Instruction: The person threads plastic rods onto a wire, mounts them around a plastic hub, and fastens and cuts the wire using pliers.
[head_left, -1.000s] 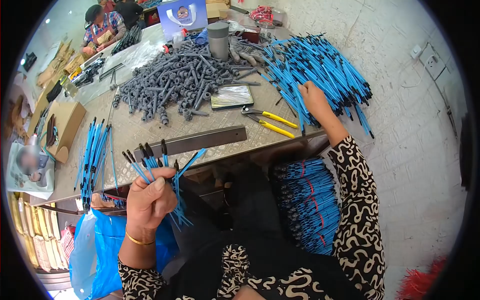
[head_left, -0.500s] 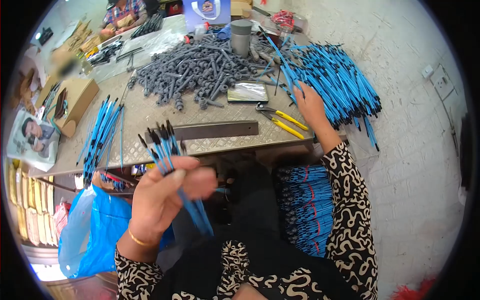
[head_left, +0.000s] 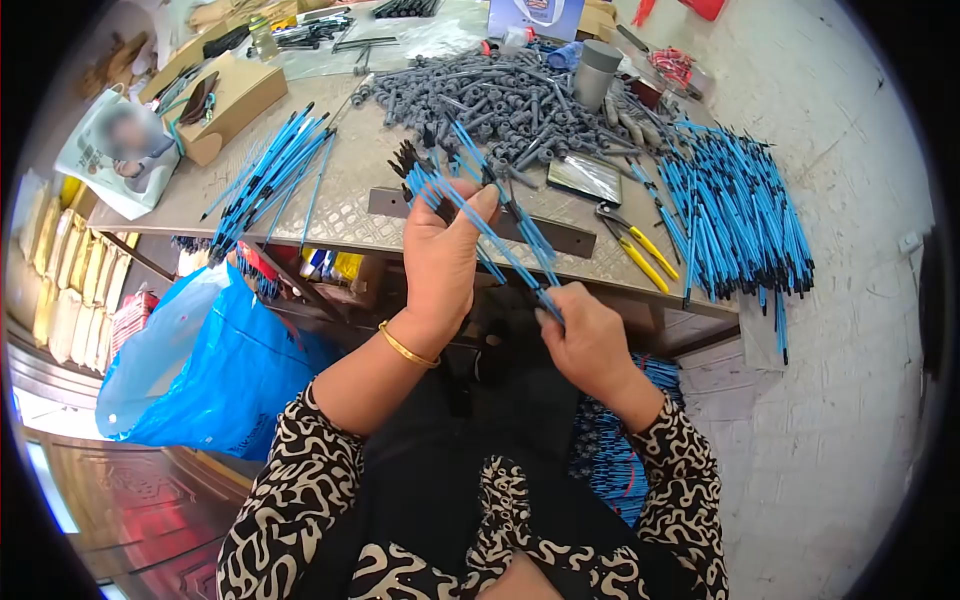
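Observation:
My left hand (head_left: 440,262) is closed around a bunch of thin blue rods with black ends (head_left: 497,240), held in front of the table edge. The black tips fan out above its thumb. At the lower right of the bunch, my right hand (head_left: 592,345) grips blue rods near their lower ends, its fingers curled and partly hidden. Some rods are smeared by motion. Behind the hands a dark metal bar (head_left: 577,240) lies along the table edge. Yellow-handled pliers (head_left: 645,258) rest right of it, beside a large pile of blue rods (head_left: 738,215).
A smaller bunch of blue rods (head_left: 272,172) overhangs the table's left edge. Grey plastic parts (head_left: 480,100) are heaped at the back, near a metal cup (head_left: 597,75) and a flat shiny box (head_left: 585,178). A blue plastic bag (head_left: 225,365) hangs below; tied rod bundles (head_left: 618,455) sit beneath.
My right hand has left the pile at the right and come to the bunch, gripping rods there. My left hand has moved up and to the right with its bunch. The view has shifted.

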